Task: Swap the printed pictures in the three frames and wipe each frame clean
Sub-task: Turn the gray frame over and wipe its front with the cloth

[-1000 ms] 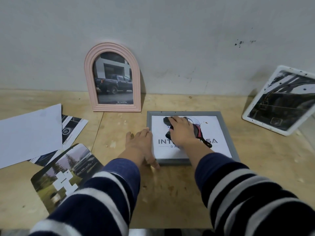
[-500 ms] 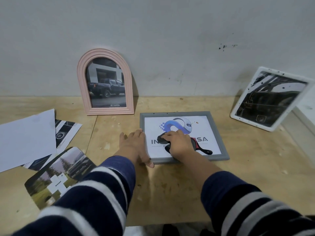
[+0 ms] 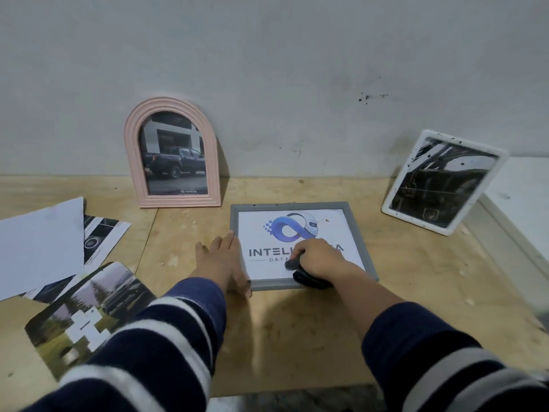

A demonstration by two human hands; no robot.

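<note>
A grey rectangular frame (image 3: 361, 230) lies flat on the wooden table with a blue-logo print inside. My right hand (image 3: 320, 258) presses a dark cloth (image 3: 309, 279) on the lower part of its glass, near the front edge. My left hand (image 3: 221, 260) rests flat, fingers spread, against the frame's left side. A pink arched frame (image 3: 132, 162) with a dark pickup photo leans on the wall at the back left. A white frame (image 3: 493, 179) holding a dark picture leans at the right.
Loose prints lie at the left: a blank white sheet (image 3: 38, 248), a car print (image 3: 102, 236) under it, and a rounded landscape photo (image 3: 86, 307) near the front. A white box edge (image 3: 523, 203) sits at the far right. The grey wall (image 3: 282, 69) stands close behind.
My right hand has dragged the cloth from the top of the grey frame's glass down to its front edge, uncovering the logo. My left hand stays at the frame's left side.
</note>
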